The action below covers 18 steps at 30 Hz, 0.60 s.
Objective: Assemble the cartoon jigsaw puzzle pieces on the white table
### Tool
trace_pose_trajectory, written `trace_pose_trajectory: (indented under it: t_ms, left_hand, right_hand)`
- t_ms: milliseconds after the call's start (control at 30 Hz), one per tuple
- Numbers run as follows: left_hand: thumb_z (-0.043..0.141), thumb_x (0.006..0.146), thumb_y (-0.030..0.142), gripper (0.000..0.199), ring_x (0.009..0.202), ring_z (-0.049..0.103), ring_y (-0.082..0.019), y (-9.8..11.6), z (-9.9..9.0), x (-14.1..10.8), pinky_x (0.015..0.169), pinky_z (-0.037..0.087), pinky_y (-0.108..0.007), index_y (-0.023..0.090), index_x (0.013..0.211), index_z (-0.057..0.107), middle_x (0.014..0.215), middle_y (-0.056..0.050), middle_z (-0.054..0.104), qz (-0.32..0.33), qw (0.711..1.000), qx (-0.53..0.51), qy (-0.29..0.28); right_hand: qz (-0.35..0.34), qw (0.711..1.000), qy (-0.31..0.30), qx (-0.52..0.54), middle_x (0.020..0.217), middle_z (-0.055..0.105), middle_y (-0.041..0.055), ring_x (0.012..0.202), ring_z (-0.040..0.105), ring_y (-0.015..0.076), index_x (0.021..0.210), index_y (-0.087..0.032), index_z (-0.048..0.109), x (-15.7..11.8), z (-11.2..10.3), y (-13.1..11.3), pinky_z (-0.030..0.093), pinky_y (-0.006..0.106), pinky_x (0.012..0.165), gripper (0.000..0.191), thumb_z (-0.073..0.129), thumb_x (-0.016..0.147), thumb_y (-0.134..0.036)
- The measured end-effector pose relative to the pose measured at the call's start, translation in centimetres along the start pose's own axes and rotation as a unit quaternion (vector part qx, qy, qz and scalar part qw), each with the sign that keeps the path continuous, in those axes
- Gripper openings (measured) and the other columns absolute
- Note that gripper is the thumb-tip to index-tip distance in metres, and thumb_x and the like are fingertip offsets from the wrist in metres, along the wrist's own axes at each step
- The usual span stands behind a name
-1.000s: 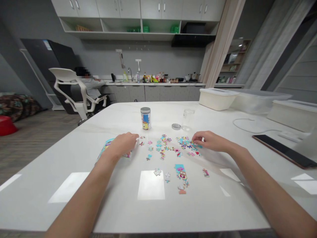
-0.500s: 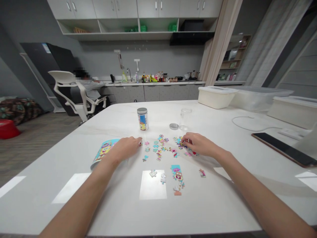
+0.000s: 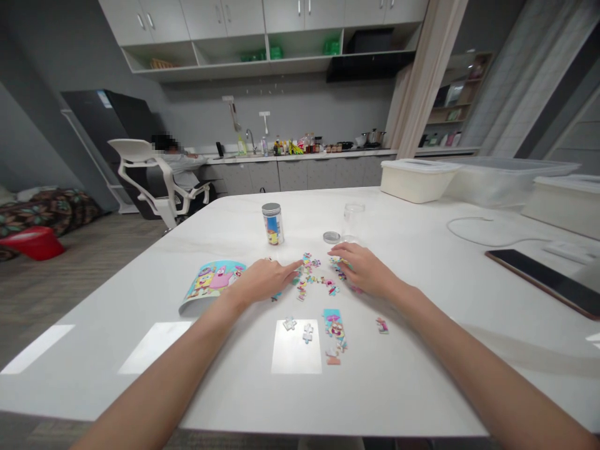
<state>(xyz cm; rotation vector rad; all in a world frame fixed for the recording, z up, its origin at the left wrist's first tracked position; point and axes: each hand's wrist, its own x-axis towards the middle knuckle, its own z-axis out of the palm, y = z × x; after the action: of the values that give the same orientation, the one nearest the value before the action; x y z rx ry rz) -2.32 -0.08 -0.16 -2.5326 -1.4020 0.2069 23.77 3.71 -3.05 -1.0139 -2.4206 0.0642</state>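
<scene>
Loose jigsaw pieces lie scattered across the middle of the white table. My left hand is low over the left part of them, index finger stretched out to a piece; its palm hides some pieces. Over the right-hand pieces rests my right hand, fingers apart and reaching down, with no piece visibly gripped. Closer to me is a partly joined strip of puzzle. Two pale pieces lie to its left and a pink piece to its right. A curled cartoon picture sheet lies beside my left hand.
Behind the pieces stand a lidded jar, a clear open jar and a round metal lid. A phone, a white cable and storage boxes occupy the right side. A person sits beyond the table at left.
My left hand has moved right, from the edge of the pieces to over them. My right hand has shifted slightly left, its fingers more spread. The camera view has tilted a little.
</scene>
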Motion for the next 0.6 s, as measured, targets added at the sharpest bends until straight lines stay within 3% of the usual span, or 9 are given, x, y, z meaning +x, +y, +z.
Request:
trace_pose_trajectory:
  t_ms: [100, 200, 400, 600]
  left_hand:
    - [0.022, 0.102, 0.039, 0.047, 0.073, 0.067, -0.022, 0.3, 0.0, 0.4, 0.067, 0.046, -0.031, 0.023, 0.142, 0.041, 0.081, -0.011, 0.07, 0.008, 1.0, 0.012, -0.002]
    - [0.021, 0.102, 0.039, 0.046, 0.073, 0.068, -0.023, 0.3, 0.2, 0.7, 0.065, 0.046, -0.031, 0.023, 0.135, 0.049, 0.08, -0.011, 0.07, 0.007, 1.0, 0.025, 0.0]
    - [0.022, 0.102, 0.043, 0.047, 0.075, 0.069, -0.026, 0.3, 0.5, 1.0, 0.066, 0.046, -0.033, 0.026, 0.142, 0.041, 0.082, -0.011, 0.071, 0.003, 1.0, 0.019, 0.015]
    - [0.022, 0.102, 0.043, 0.047, 0.076, 0.069, -0.026, 0.2, 0.4, 0.9, 0.065, 0.045, -0.032, 0.024, 0.133, 0.051, 0.081, -0.011, 0.071, -0.003, 1.0, 0.018, 0.011]
  right_hand:
    - [-0.039, 0.997, -0.06, 0.002, 0.138, 0.054, 0.008, 0.128, 0.048, 0.0248, 0.126, -0.024, 0.059, 0.6, 0.5, -0.8, 0.039, 0.047, 0.104, 0.038, 0.041, 0.093, -0.016]
    - [-0.04, 0.995, -0.094, 0.0, 0.134, 0.058, 0.0076, 0.127, 0.049, 0.0249, 0.122, -0.024, 0.062, 0.8, 0.7, -1.6, 0.038, 0.046, 0.105, 0.034, 0.04, 0.097, -0.021]
    - [-0.017, 0.997, -0.077, -0.009, 0.117, 0.066, 0.0093, 0.11, 0.058, 0.0238, 0.112, -0.021, 0.066, 1.0, 0.6, -2.4, 0.042, 0.042, 0.095, 0.028, 0.044, 0.095, -0.021]
    - [0.052, 0.996, -0.073, -0.01, 0.098, 0.067, 0.0106, 0.096, 0.06, 0.024, 0.103, -0.016, 0.071, 2.4, 0.8, -2.5, 0.044, 0.036, 0.086, 0.023, 0.056, 0.087, -0.023]
